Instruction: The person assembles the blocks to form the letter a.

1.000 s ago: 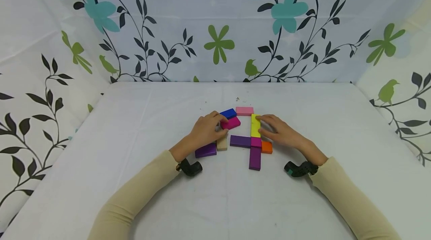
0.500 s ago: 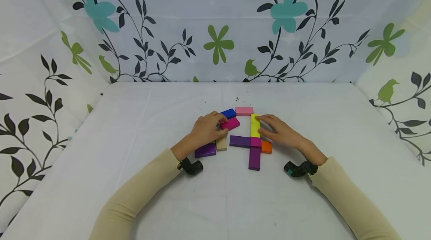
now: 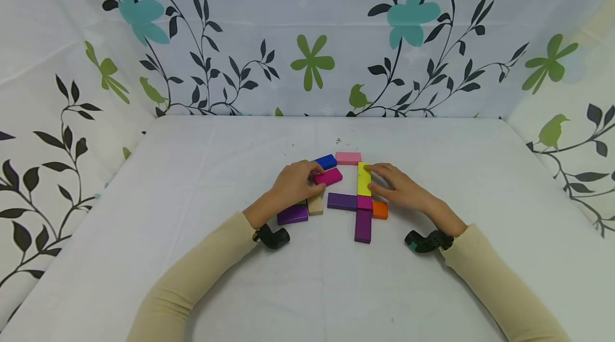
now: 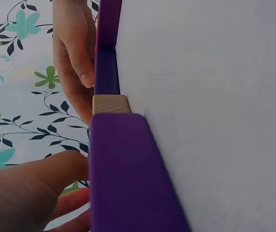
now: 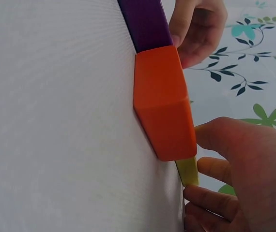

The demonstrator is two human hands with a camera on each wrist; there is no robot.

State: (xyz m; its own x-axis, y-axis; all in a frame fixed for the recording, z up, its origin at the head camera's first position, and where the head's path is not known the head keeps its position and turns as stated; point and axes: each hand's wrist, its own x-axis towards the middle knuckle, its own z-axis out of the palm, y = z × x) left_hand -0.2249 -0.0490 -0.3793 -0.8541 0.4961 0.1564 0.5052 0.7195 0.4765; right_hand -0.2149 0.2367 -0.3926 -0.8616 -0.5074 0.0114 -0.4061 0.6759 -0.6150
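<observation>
My left hand (image 3: 294, 182) pinches a magenta wooden block (image 3: 329, 176) by its left end, index finger on the far side and thumb on the near side. Under and beside this hand lie a blue block (image 3: 326, 161), a beige block (image 3: 315, 205), a purple block (image 3: 293, 214) and a sliver of a green block (image 3: 301, 202), mostly hidden. My right hand (image 3: 401, 187) rests its fingertips and thumb on the right edge of a yellow block (image 3: 364, 179), fingers gently bent. The yellow block stands end to end with a small magenta block (image 3: 365, 203).
Around the small magenta block lie a dark purple block (image 3: 343, 201) on its left, an orange block (image 3: 380, 210) on its right and another purple block (image 3: 363, 226) nearer me. A pink block (image 3: 348, 158) lies at the far side. White cloth covers the table (image 3: 230, 155).
My left hand and the magenta block have shifted very slightly toward me, and a bit of the green block has come into sight below the hand. The right hand stays where it was.
</observation>
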